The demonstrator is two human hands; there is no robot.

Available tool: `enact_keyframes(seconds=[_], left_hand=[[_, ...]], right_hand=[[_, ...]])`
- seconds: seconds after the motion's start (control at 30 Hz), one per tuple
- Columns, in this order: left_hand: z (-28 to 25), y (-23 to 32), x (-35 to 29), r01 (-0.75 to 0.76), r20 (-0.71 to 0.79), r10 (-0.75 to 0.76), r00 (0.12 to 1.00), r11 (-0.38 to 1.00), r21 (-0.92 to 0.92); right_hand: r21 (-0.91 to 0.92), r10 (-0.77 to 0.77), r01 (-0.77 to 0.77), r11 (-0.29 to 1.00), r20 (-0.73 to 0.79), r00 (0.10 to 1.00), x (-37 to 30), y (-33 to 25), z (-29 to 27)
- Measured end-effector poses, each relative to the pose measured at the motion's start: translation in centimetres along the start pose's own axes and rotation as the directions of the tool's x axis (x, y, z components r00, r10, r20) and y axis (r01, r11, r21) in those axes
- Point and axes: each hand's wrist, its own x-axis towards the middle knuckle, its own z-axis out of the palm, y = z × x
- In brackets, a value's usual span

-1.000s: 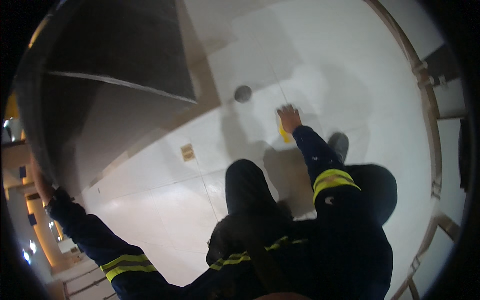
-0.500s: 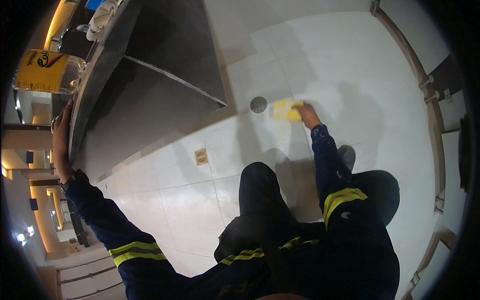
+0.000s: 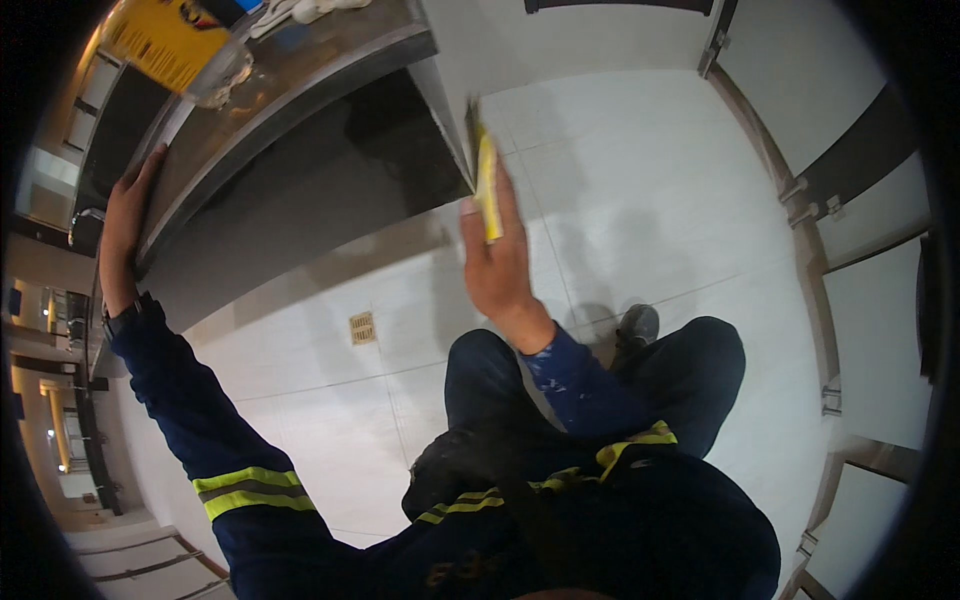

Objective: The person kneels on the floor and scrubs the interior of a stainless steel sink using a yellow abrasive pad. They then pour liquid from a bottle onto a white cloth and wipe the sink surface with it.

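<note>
My left hand [image 3: 125,220] rests on the edge of a dark stone counter [image 3: 215,135], its fingers stretched out and nothing in them. In my right hand [image 3: 505,270] is a flat yellow piece [image 3: 488,185], pinched between thumb and fingers and seen nearly edge-on. Its far end is thin, darker and blurred, so its exact kind does not show. That hand is beside the right end of the counter's dark front panel [image 3: 330,170]; whether the piece touches the panel's edge I cannot tell. A clear plastic container with a yellow label [image 3: 170,45] stands on the counter.
White cloth-like items [image 3: 310,12] and a blue thing lie farther back on the counter. Pale floor tiles [image 3: 330,415] hold a square drain grate [image 3: 362,328]. Light partition panels with dark fittings [image 3: 800,110] line the right side. My bent knees [image 3: 490,375] are below.
My right hand has risen from over the floor, moving up and left to the counter's end, and the yellow piece is turned edge-on. My left hand stays on the counter edge. The view has shifted.
</note>
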Motion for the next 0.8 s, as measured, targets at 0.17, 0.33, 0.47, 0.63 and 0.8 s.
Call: enact_keyframes(seconds=[0.17, 0.33, 0.47, 0.63, 0.8], left_hand=[[1.0, 1.4, 0.1, 0.003, 0.051, -0.005, 0.999, 0.999, 0.037], [0.8, 1.1, -0.5, 0.063, -0.053, -0.062, 0.997, 0.998, 0.026], [0.2, -0.5, 0.5, 0.073, 0.008, -0.073, 0.997, 0.995, 0.073], [1.7, 0.4, 0.7, 0.018, -0.013, -0.018, 1.000, 0.999, 0.032], [0.8, -1.6, 1.6, -0.035, -0.022, 0.036, 0.999, 0.999, 0.042]], right_hand=[[-0.106, 0.043, -0.041, 0.994, 0.013, 0.999, 0.5, -1.5, 0.7], [-0.056, -0.176, 0.178, 0.982, 0.040, 0.984, 6.5, -6.9, 1.6], [-0.198, -0.222, 0.211, 0.957, -0.034, 0.974, 2.7, -3.6, 2.9], [-0.185, -0.076, 0.063, 0.981, -0.062, 0.995, -1.5, -1.2, 2.5], [-0.266, -0.367, 0.322, 0.909, -0.145, 0.919, 4.6, -5.5, 5.1]])
